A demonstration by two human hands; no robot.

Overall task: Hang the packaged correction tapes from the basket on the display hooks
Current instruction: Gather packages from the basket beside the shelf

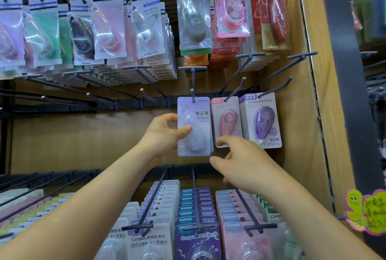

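- The left thumb [184, 129] is pressing on the front of the light purple pack [198, 117], and the other left fingers are curling round its left edge to the back.
- The left hand [161, 134] is gripping this pack from its left side.
- The light purple pack is hanging straight down on a dark hook [192, 95], and the hook's tip is poking out through the hole at the top of the pack.
- The right fingers [224, 140] are bending loosely just beside the pack's bottom right corner and are gripping nothing.
- The right hand [242, 163] is hovering below and to the right of the pack.
- A pink pack [227, 121] is hanging just to the right of the light purple pack, and a dark purple pack [264, 121] is hanging farther right.
- More packs [194, 15] are hanging in a row above it.
- Rows of packs [198, 207] are sitting on hooks below it.
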